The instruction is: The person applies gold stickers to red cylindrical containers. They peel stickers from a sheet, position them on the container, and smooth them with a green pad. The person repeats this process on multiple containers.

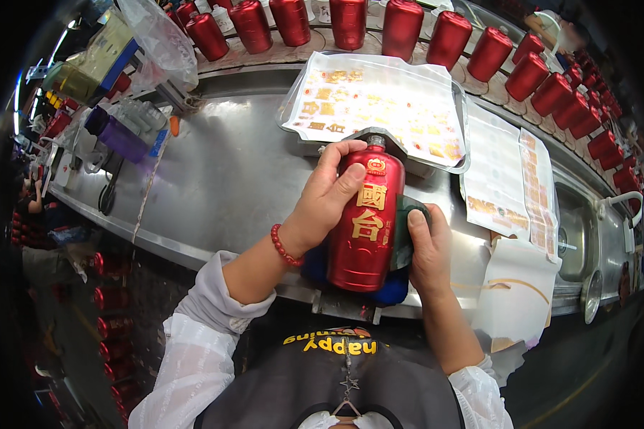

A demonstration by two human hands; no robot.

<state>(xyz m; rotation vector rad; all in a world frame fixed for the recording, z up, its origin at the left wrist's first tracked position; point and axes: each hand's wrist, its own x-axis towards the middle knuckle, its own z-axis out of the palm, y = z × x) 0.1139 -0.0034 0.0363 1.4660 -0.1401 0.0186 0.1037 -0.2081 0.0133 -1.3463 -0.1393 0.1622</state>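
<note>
A glossy red bottle [358, 263] with gold lettering and a gold emblem leans in front of me, its bare neck pointing away. My left hand [320, 204] is closed round its left side and shoulder, the thumb lying on the front. Against the bottle's right side, my right hand [429, 254] grips a dark green cloth [403, 239], thumb on top; its fingers are partly hidden behind. Beneath the bottle shows a blue cloth [393, 292]. Just beyond the neck, a metal tray [464, 159] carries white sheets of gold decals [383, 100].
Red bottles [399, 28] line a curved conveyor [315, 48] along the back. More decal sheets [494, 168] lie at right, beside a metal sink [576, 236]. A purple bottle [118, 136] and an orange-capped item [174, 126] stand on the left of the steel worktop [222, 171].
</note>
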